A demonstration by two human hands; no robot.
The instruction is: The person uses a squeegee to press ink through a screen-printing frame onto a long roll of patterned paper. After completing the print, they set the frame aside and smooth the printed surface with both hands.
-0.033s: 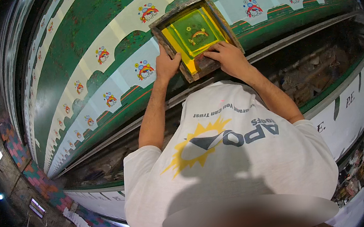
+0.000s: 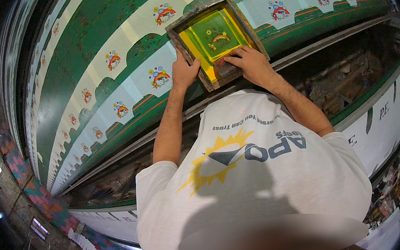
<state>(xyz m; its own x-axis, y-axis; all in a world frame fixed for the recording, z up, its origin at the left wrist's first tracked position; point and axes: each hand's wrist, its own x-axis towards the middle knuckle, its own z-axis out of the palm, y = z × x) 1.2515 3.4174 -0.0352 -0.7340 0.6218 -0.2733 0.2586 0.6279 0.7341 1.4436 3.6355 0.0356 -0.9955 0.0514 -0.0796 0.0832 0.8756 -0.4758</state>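
I am locating the wooden frame (image 2: pixel 249 28) at twelve to one o'clock, lying slanted across the pale blue sheets (image 2: pixel 278 7) on the green tabletop (image 2: pixel 112 17). I am judging it light and stiff; its stretched mesh (image 2: pixel 222 29) is looking fragile, and the yellow-smeared margin (image 2: pixel 210 71) is probably proving slippery. I am therefore assigning all holding to the bare outer wood, never the mesh. At the frame's eight o'clock, the left hand (image 2: pixel 186 72) is clasping the rim, thumb on top. At four to five o'clock, the right hand (image 2: pixel 252 63) is curling over the near rim, fingertips inside; I cannot tell whether it is pinching anything. Outward, the sheets are curving toward eight and two o'clock.
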